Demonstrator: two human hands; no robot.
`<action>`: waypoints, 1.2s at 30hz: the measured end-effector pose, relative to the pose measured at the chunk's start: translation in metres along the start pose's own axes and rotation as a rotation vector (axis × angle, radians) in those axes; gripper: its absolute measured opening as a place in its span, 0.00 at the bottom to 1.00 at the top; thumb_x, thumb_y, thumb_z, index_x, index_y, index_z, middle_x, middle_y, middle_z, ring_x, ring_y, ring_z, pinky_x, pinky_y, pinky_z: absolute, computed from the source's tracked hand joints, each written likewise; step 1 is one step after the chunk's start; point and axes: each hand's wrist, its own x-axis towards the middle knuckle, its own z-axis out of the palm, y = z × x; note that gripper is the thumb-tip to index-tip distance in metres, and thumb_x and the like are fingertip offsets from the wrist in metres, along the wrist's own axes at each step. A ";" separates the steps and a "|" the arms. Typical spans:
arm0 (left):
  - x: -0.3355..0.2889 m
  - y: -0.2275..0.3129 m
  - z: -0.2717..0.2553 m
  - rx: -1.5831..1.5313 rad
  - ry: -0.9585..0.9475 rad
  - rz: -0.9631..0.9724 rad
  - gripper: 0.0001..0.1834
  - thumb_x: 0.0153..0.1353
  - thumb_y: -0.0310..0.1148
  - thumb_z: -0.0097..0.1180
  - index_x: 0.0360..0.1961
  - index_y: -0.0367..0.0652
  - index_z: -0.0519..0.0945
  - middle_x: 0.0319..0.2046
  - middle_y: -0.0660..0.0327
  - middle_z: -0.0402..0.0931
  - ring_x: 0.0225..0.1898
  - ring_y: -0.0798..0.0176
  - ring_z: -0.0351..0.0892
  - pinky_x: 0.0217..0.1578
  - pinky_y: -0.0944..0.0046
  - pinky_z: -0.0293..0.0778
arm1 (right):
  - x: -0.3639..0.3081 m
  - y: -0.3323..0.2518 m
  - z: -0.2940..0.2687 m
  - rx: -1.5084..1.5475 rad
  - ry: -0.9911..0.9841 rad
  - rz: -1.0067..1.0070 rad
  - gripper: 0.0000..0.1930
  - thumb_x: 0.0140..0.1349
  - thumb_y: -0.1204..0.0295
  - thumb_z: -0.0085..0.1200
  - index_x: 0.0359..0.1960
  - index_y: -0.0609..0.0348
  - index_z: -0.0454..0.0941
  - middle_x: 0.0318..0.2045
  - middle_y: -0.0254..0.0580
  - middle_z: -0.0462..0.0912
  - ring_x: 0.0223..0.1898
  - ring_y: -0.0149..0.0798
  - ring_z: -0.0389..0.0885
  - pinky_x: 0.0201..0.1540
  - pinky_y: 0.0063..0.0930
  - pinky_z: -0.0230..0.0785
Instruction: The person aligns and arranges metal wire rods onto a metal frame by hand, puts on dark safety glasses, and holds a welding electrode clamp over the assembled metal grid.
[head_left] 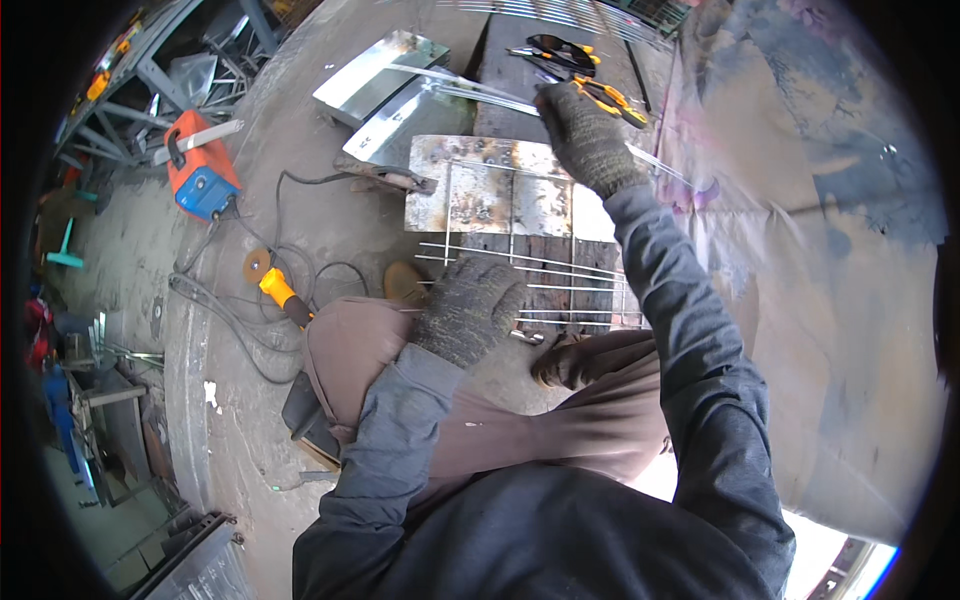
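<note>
My gloved right hand is closed around several thin metal rods, which stick out on both sides of the fist. Just past that hand lie yellow-and-black pliers. My gloved left hand is at the near left edge of a wire grid, close to my knee; its fingers are mostly hidden under the glove's back. The grid, made of crossed thin rods, lies partly over a stained metal plate and dark wooden boards. At the plate's left edge sits a welding clamp with a cable.
Shiny sheet-metal pieces lie beyond the plate. On the floor at left are an orange-and-blue welding machine, looping cables and a yellow angle grinder. Black-and-yellow tools lie at the far side. A stained cloth sheet hangs at right.
</note>
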 end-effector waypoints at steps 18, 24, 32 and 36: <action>-0.022 -0.032 0.014 0.565 0.006 -0.148 0.26 0.63 0.43 0.63 0.61 0.45 0.79 0.61 0.40 0.73 0.64 0.36 0.70 0.65 0.39 0.64 | -0.178 -0.065 -0.064 0.160 -0.128 0.183 0.20 0.63 0.69 0.57 0.58 0.51 0.76 0.45 0.44 0.81 0.49 0.52 0.80 0.55 0.47 0.70; -0.015 -0.013 0.009 0.536 -0.078 -0.315 0.28 0.63 0.44 0.63 0.62 0.47 0.78 0.58 0.41 0.75 0.62 0.38 0.71 0.63 0.40 0.66 | -0.191 -0.049 -0.060 0.126 -0.193 0.294 0.19 0.63 0.69 0.57 0.56 0.46 0.78 0.45 0.44 0.83 0.50 0.51 0.81 0.54 0.45 0.71; -0.023 -0.033 0.008 0.508 0.136 -0.334 0.30 0.60 0.43 0.66 0.62 0.44 0.77 0.60 0.41 0.72 0.63 0.39 0.70 0.66 0.44 0.66 | -0.198 -0.040 -0.056 0.026 -0.236 0.353 0.20 0.59 0.71 0.59 0.55 0.44 0.80 0.45 0.43 0.83 0.50 0.51 0.82 0.55 0.47 0.69; -0.023 -0.039 0.022 0.381 0.311 -0.417 0.32 0.58 0.42 0.68 0.62 0.42 0.75 0.62 0.41 0.69 0.65 0.38 0.68 0.67 0.45 0.65 | -0.205 -0.033 -0.064 -0.059 -0.244 0.408 0.13 0.68 0.68 0.55 0.53 0.45 0.83 0.43 0.45 0.83 0.50 0.54 0.80 0.55 0.49 0.69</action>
